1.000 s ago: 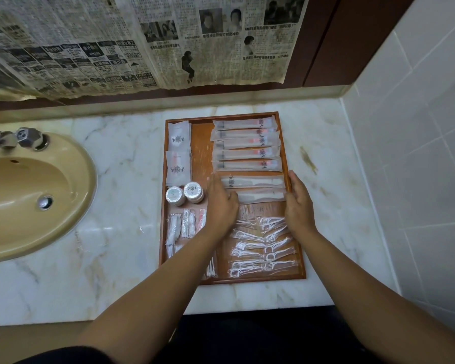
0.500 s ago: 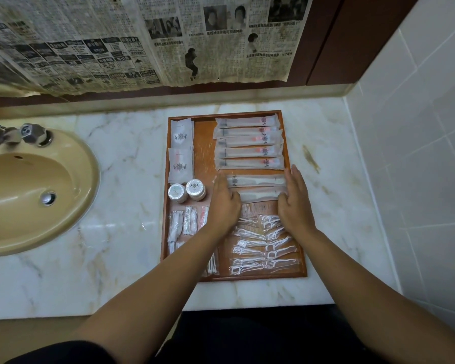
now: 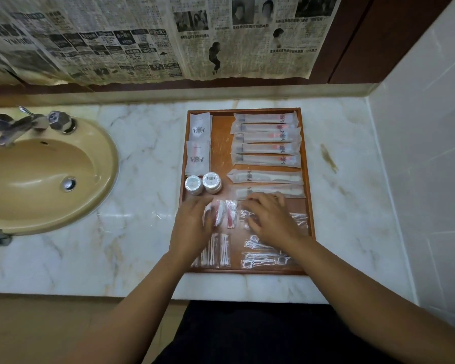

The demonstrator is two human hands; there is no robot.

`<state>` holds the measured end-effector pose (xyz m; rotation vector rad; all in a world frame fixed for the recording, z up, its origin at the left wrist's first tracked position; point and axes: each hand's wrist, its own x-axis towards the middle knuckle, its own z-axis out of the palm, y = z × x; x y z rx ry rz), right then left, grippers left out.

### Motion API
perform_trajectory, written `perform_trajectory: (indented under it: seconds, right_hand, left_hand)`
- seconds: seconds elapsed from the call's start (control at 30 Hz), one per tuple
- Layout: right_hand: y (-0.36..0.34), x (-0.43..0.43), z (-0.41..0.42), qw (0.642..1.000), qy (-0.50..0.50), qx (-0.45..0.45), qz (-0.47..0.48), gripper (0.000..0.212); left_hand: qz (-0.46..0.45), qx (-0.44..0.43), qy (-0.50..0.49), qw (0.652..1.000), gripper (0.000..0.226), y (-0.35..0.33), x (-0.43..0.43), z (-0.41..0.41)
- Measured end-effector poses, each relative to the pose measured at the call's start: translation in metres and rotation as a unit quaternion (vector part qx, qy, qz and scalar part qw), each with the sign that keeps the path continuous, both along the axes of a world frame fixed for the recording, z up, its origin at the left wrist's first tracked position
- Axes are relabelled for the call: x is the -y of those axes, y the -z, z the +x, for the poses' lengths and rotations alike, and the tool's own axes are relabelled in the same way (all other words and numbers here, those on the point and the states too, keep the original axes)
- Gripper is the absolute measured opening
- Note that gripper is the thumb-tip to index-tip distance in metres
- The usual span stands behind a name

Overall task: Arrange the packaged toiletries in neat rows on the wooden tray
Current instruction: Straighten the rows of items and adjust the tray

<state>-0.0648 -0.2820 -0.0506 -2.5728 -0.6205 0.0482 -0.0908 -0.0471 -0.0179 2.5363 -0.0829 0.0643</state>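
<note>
while most of the wooden tray (image 3: 307, 164) already reads as tidy rows, you're near the end, with only the middle band left to square up, as i judge it.

going from the tray's near edge outward: the floss picks (image 3: 263, 258) lie in clear packets at the near right corner, too overlapped and half hidden under your wrist to count; the cotton swab packets (image 3: 216, 249) sit at the near left, perhaps three, though i can't be sure.

your left hand (image 3: 193, 224) rests flat, fingers loosely spread, against the small red-and-white sachets (image 3: 225, 212) in the tray's middle left, about three showing; it grips nothing that i can see. your right hand (image 3: 269, 218) lies palm down, open, on the floss packets just right of them.

past your hands: two round tins (image 3: 202, 183) on the tray's left side, two comb packs (image 3: 265, 177), then five toothbrush packs (image 3: 265, 139) stacked toward the far right corner, and two flat white sachets (image 3: 199, 145) at the far left.
</note>
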Motion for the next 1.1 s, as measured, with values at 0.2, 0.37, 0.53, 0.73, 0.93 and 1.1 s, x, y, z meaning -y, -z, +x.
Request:
perform_trajectory:
  seconds: [0.2, 0.37, 0.53, 0.73, 0.93, 1.1]
  right_hand:
    - [-0.006, -0.044, -0.007, 0.996, -0.071, -0.008, -0.062, 0.035]
    - [-0.009, -0.066, -0.008, 0.985, -0.077, -0.027, -0.152, 0.04]
    - [-0.009, -0.069, -0.009, 0.979, -0.07, -0.039, -0.188, 0.041]
    - [-0.009, -0.06, -0.014, 0.985, -0.062, -0.04, -0.159, 0.041]
    - [-0.007, -0.061, -0.014, 0.99, -0.045, -0.003, -0.133, 0.036]
    - [-0.01, -0.077, -0.01, 0.992, -0.056, 0.032, -0.106, 0.026]
  left_hand:
    - [0.198, -0.017, -0.004, 0.98, 0.029, 0.01, -0.044, -0.017]
    - [0.225, -0.03, 0.017, 0.974, 0.029, 0.014, -0.049, -0.017]
    - [0.25, -0.003, 0.106, 0.962, 0.033, 0.02, -0.05, -0.013]
    - [0.256, -0.007, 0.127, 0.958, 0.031, 0.023, -0.054, -0.014]
    - [0.211, 0.003, 0.065, 0.975, 0.03, 0.014, -0.058, -0.018]
    - [0.199, -0.051, 0.019, 0.978, 0.045, 0.01, -0.075, -0.022]
